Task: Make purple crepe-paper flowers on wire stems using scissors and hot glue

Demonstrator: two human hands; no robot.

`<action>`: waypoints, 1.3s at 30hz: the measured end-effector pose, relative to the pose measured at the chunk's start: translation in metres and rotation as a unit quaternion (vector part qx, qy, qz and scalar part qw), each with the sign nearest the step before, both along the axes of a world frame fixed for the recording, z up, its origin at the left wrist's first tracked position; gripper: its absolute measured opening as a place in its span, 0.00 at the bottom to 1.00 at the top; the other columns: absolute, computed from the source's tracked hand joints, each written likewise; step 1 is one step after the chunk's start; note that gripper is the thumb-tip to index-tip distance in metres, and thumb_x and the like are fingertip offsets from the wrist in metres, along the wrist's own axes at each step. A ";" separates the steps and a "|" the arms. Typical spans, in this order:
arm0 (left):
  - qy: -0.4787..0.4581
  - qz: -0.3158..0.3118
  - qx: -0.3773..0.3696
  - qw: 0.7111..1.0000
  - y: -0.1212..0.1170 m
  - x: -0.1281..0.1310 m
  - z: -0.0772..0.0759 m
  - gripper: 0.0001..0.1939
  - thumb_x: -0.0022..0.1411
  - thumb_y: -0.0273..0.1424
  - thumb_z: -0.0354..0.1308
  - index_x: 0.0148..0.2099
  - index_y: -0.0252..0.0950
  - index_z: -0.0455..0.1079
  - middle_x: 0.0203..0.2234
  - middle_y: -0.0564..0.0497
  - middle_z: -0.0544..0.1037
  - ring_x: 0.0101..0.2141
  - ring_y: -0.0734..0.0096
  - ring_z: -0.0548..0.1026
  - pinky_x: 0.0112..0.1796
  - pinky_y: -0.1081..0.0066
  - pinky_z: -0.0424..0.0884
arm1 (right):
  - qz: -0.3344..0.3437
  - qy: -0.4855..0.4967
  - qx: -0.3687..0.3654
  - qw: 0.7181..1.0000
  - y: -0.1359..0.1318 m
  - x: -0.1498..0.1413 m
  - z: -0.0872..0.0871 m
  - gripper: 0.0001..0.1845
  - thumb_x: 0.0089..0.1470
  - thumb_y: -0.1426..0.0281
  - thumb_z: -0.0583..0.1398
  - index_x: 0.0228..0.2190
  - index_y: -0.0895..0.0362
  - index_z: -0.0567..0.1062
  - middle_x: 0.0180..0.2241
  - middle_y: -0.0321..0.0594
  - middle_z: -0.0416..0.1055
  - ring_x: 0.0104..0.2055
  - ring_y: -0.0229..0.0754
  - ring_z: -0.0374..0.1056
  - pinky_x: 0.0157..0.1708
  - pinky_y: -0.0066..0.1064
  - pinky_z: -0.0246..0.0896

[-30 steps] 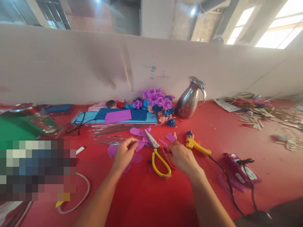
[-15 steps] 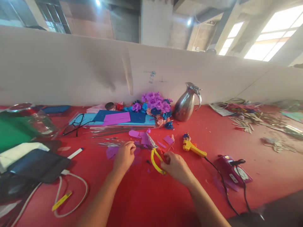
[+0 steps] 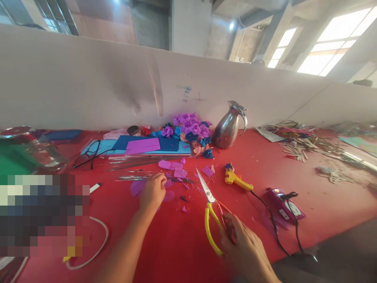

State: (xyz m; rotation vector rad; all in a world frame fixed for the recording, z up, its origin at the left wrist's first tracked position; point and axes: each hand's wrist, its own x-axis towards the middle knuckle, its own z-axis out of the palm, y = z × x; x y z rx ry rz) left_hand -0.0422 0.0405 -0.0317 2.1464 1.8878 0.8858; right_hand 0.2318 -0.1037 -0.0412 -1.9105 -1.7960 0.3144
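My right hand [image 3: 244, 241] is closed round the handles of a pair of scissors [image 3: 209, 198] with yellow and red grips. The pointed blades are nearly together and aim away toward the back of the table. My left hand [image 3: 153, 191] has its fingers curled in a pinch, and whatever lies between them is too small to make out. It is over pieces of purple paper [image 3: 138, 187], close to a bundle of thin wires [image 3: 129, 178]. Purple cut pieces [image 3: 180, 173] and small scraps are scattered just beyond and between the hands.
A yellow glue gun [image 3: 238, 181] lies right of centre, its cord near a purple power strip [image 3: 285, 206]. Behind are a metal jug [image 3: 228, 127], paper flowers [image 3: 193, 127], stacked coloured sheets [image 3: 173, 145] and glasses [image 3: 92, 155]. A glass jar [image 3: 48, 151] and white cable [image 3: 104, 232] are left.
My right hand has drawn the scissors back toward me and to the right, away from the purple pieces. My left hand has stayed almost in place, still pinched.
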 end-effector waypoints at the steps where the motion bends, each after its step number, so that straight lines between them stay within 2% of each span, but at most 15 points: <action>1: 0.003 0.004 0.009 1.000 0.000 0.000 -0.001 0.10 0.54 0.21 0.48 0.26 0.40 0.65 0.34 0.47 0.78 0.40 0.59 0.75 0.41 0.64 0.67 | 0.000 -0.019 0.009 1.000 -0.003 0.004 -0.001 0.17 0.49 0.64 0.54 0.42 0.52 0.71 0.33 0.40 0.78 0.30 0.45 0.75 0.27 0.30 0.68; 6: -0.015 0.022 0.075 0.997 0.002 0.000 -0.003 0.10 0.54 0.23 0.49 0.27 0.40 0.68 0.35 0.46 0.78 0.41 0.58 0.74 0.44 0.63 0.67 | 0.016 -0.095 0.037 0.995 -0.030 0.041 -0.001 0.17 0.49 0.66 0.53 0.43 0.50 0.71 0.32 0.40 0.79 0.30 0.45 0.76 0.27 0.31 0.69; 9: -0.035 0.018 0.094 0.995 0.001 0.003 -0.001 0.09 0.55 0.24 0.49 0.28 0.39 0.69 0.34 0.45 0.78 0.39 0.59 0.74 0.43 0.63 0.68 | 0.012 -0.128 0.008 0.992 -0.041 0.062 0.001 0.17 0.49 0.64 0.55 0.42 0.49 0.72 0.32 0.39 0.79 0.30 0.45 0.76 0.27 0.30 0.69; 11: -0.040 0.005 0.100 0.994 -0.001 0.006 0.001 0.09 0.56 0.25 0.49 0.29 0.38 0.70 0.34 0.45 0.79 0.38 0.59 0.74 0.42 0.63 0.68 | -0.010 -0.147 -0.013 0.989 -0.038 0.066 0.002 0.17 0.50 0.63 0.55 0.43 0.50 0.71 0.32 0.40 0.79 0.31 0.46 0.76 0.28 0.31 0.68; 15: -0.047 -0.005 0.106 0.993 -0.004 0.009 0.003 0.09 0.56 0.26 0.49 0.30 0.39 0.70 0.32 0.47 0.79 0.37 0.60 0.75 0.43 0.63 0.69 | -0.066 -0.178 -0.056 0.980 -0.008 0.051 0.004 0.16 0.53 0.65 0.52 0.42 0.55 0.70 0.36 0.44 0.78 0.35 0.47 0.76 0.30 0.32 0.65; 20: -0.062 -0.005 0.109 0.992 -0.002 0.008 0.002 0.09 0.57 0.28 0.49 0.30 0.39 0.70 0.30 0.47 0.79 0.36 0.59 0.75 0.41 0.63 0.69 | -0.040 -0.192 -0.101 0.975 0.034 0.041 0.019 0.14 0.56 0.70 0.50 0.43 0.57 0.68 0.40 0.45 0.76 0.40 0.46 0.74 0.31 0.30 0.61; 24: -0.060 -0.009 0.102 0.993 -0.001 0.007 0.003 0.10 0.56 0.28 0.49 0.29 0.39 0.71 0.29 0.47 0.79 0.34 0.60 0.75 0.40 0.63 0.69 | -0.038 -0.201 -0.149 0.967 0.048 0.043 0.034 0.10 0.57 0.69 0.50 0.37 0.56 0.69 0.36 0.43 0.75 0.36 0.46 0.74 0.25 0.29 0.54; 29: -0.055 -0.011 0.090 0.994 -0.004 0.008 0.007 0.10 0.57 0.28 0.49 0.30 0.39 0.72 0.29 0.48 0.78 0.34 0.61 0.75 0.38 0.65 0.68 | -0.084 -0.239 -0.150 0.956 0.060 0.038 0.042 0.12 0.59 0.69 0.49 0.40 0.55 0.70 0.38 0.43 0.74 0.35 0.44 0.73 0.23 0.28 0.50; 32: -0.053 -0.015 0.091 0.994 -0.006 0.009 0.008 0.10 0.57 0.28 0.49 0.30 0.39 0.72 0.29 0.48 0.78 0.33 0.60 0.74 0.37 0.64 0.68 | -0.064 -0.239 -0.158 0.956 0.065 0.029 0.046 0.12 0.59 0.68 0.49 0.38 0.56 0.71 0.38 0.44 0.73 0.35 0.43 0.73 0.23 0.27 0.52; 35: -0.047 -0.017 0.090 0.995 -0.007 0.011 0.010 0.10 0.57 0.28 0.49 0.30 0.39 0.72 0.29 0.48 0.78 0.34 0.60 0.74 0.38 0.64 0.68 | -0.049 -0.239 -0.115 0.963 0.071 0.014 0.055 0.13 0.60 0.64 0.50 0.40 0.55 0.71 0.43 0.45 0.71 0.37 0.45 0.72 0.25 0.28 0.55; 37: -0.042 -0.016 0.088 0.995 -0.007 0.012 0.010 0.11 0.58 0.28 0.49 0.30 0.39 0.72 0.29 0.48 0.78 0.34 0.60 0.74 0.38 0.64 0.67 | -0.019 -0.245 -0.074 0.967 0.079 0.000 0.061 0.13 0.59 0.68 0.51 0.42 0.53 0.71 0.46 0.45 0.69 0.41 0.46 0.69 0.27 0.29 0.57; 39: -0.035 -0.014 0.087 0.996 -0.008 0.012 0.010 0.11 0.58 0.29 0.49 0.30 0.40 0.72 0.28 0.49 0.78 0.34 0.61 0.74 0.38 0.65 0.67 | 0.055 -0.260 -0.055 0.962 0.093 -0.014 0.065 0.13 0.57 0.74 0.52 0.40 0.53 0.73 0.43 0.46 0.70 0.44 0.47 0.67 0.31 0.30 0.59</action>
